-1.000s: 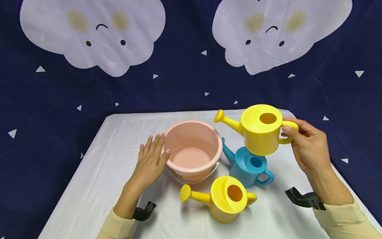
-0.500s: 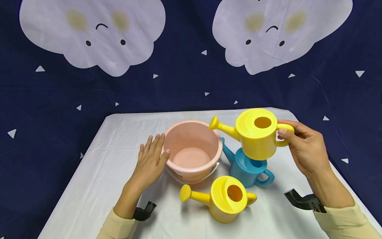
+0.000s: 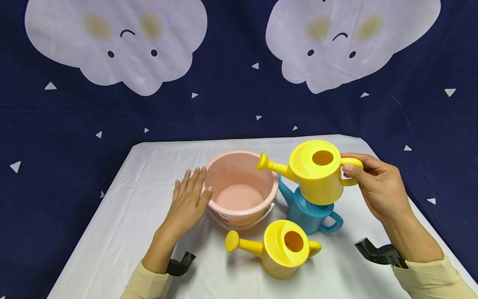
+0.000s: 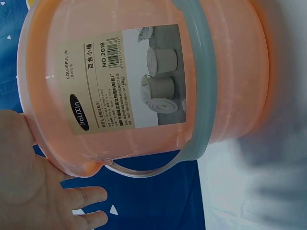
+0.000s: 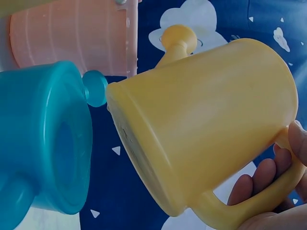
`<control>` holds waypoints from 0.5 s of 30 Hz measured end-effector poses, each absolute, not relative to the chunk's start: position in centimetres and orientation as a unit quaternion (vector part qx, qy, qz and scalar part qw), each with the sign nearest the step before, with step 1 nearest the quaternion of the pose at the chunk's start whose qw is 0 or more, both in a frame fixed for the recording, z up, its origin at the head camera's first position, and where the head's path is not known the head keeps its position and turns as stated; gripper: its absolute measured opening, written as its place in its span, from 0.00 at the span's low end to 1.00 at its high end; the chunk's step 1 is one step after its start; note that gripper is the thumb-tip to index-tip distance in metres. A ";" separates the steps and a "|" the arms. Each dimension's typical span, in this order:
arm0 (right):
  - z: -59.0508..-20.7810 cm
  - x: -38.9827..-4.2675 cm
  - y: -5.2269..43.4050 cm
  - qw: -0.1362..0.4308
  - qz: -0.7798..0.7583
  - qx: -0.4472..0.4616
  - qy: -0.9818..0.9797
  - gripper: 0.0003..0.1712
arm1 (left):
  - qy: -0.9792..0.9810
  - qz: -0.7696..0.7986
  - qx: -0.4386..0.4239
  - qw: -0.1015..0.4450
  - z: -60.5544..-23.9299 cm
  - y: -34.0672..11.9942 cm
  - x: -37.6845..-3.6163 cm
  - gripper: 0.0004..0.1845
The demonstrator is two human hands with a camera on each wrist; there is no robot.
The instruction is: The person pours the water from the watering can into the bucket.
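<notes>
My right hand (image 3: pixel 381 185) grips the handle of a yellow watering can (image 3: pixel 317 176), held up in the air, its spout pointing left over the rim of a pink bucket (image 3: pixel 239 212). In the right wrist view the fingers curl through the handle of this yellow can (image 5: pixel 206 120). Below it stands a blue watering can (image 3: pixel 307 216), its top partly hidden by the raised can. My left hand (image 3: pixel 188 201), fingers straight, rests against the bucket's left rim. The left wrist view shows that palm (image 4: pixel 29 167) at the edge of the bucket (image 4: pixel 230 72).
A second yellow watering can (image 3: pixel 281 251) stands in front of the bucket, spout to the left. The bucket's pale handle (image 4: pixel 204 72) hangs down its side. A white cloth (image 3: pixel 123 232) covers the table, and a dark blue cloud-print curtain (image 3: pixel 231 108) hangs behind.
My right hand has moved left and down with the yellow watering can, bringing its spout over the bucket's rim and covering more of the blue can. My left hand stays put.
</notes>
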State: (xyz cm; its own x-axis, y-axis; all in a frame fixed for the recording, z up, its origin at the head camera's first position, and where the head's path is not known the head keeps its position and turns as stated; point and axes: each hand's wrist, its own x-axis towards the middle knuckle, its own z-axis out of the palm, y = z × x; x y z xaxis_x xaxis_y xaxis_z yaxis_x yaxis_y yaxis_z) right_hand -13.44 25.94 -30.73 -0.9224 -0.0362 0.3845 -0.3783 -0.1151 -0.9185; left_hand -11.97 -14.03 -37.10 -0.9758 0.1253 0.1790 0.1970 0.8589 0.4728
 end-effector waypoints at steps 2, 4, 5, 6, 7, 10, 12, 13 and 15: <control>-30.7 -13.4 25.9 0.114 0.727 0.162 -0.658 0.17 | -0.961 -0.252 -0.084 0.072 -37.1 -14.0 -12.0 0.33; -30.6 -13.5 25.8 0.110 0.725 0.169 -0.659 0.17 | -0.962 -0.251 -0.083 0.072 -37.1 -14.0 -12.0 0.33; -30.6 -13.5 25.7 0.108 0.724 0.172 -0.659 0.17 | -0.962 -0.252 -0.083 0.071 -37.1 -14.0 -12.0 0.33; -30.5 -13.5 25.7 0.106 0.723 0.175 -0.660 0.17 | -0.962 -0.251 -0.083 0.072 -37.1 -14.0 -12.0 0.33; -30.5 -13.5 25.7 0.104 0.720 0.177 -0.663 0.17 | -0.962 -0.251 -0.083 0.071 -37.1 -14.0 -12.0 0.33; -30.4 -13.4 25.6 0.099 0.710 0.176 -0.675 0.17 | -0.962 -0.250 -0.083 0.070 -37.1 -14.0 -12.0 0.33; -30.4 -13.3 25.6 0.096 0.702 0.172 -0.685 0.16 | -0.962 -0.251 -0.083 0.070 -37.1 -14.0 -12.0 0.33; -30.3 -13.3 25.6 0.095 0.697 0.169 -0.691 0.16 | -0.962 -0.252 -0.083 0.070 -37.1 -14.0 -11.9 0.33; -30.2 -13.2 25.5 0.094 0.688 0.168 -0.700 0.16 | -0.961 -0.253 -0.084 0.070 -37.1 -14.0 -11.9 0.33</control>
State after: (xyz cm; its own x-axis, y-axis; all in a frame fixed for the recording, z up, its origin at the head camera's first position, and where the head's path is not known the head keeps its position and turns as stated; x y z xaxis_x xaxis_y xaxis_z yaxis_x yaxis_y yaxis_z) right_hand -13.20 25.53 -30.23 -0.9261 -0.1059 0.3620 -0.3637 -0.0029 -0.9315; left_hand -11.93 -14.03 -37.09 -0.9761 0.1255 0.1773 0.1965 0.8581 0.4745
